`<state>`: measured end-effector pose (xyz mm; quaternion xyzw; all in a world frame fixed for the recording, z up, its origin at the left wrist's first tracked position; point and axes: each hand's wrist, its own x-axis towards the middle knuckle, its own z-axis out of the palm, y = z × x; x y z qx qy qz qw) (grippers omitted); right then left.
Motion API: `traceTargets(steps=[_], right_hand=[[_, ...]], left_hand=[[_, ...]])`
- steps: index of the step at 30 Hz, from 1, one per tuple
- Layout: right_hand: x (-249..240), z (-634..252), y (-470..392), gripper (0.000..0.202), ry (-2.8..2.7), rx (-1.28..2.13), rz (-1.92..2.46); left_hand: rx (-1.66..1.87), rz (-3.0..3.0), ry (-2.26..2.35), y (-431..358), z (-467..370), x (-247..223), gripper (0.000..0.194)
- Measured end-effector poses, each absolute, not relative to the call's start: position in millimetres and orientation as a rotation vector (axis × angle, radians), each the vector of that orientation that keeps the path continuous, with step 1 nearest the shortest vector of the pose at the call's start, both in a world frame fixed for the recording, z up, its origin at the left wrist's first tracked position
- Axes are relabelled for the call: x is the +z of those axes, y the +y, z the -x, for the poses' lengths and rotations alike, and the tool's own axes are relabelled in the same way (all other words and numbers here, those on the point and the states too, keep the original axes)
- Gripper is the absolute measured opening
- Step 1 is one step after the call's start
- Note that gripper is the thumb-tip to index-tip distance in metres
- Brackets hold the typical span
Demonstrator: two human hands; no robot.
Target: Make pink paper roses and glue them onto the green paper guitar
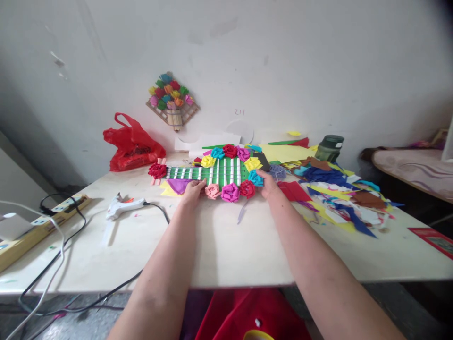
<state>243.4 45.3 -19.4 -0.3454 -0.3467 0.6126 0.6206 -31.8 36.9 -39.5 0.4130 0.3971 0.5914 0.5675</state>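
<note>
Between my hands is a guitar-shaped paper craft (221, 174), green with white woven strips. Crinkled paper flowers in red, yellow, blue, pink and purple ring its wide end, and one red flower (157, 171) sits at the tip of the narrow end. My left hand (194, 192) grips the lower edge where the neck meets the body, thumb on top. At the right end my right hand (270, 186) holds the rim beside a blue flower (255, 178). The fingers under the craft are hidden on both sides.
Left on the table lie a white glue gun (124, 206) with a black cord and a power strip (60, 219). A red plastic bag (132, 146) stands behind. To the right are paper scraps (329, 189) and a dark green jar (329, 148). A flower-basket craft (173, 101) hangs on the wall.
</note>
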Motion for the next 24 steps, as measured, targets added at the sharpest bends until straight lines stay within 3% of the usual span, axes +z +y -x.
traceTargets(steps=[24], right_hand=[[-23, -243, 50, 0.011, -0.737, 1.458, 0.689]], left_hand=[[1.325, -1.075, 0.893, 27, 28, -30, 0.035]])
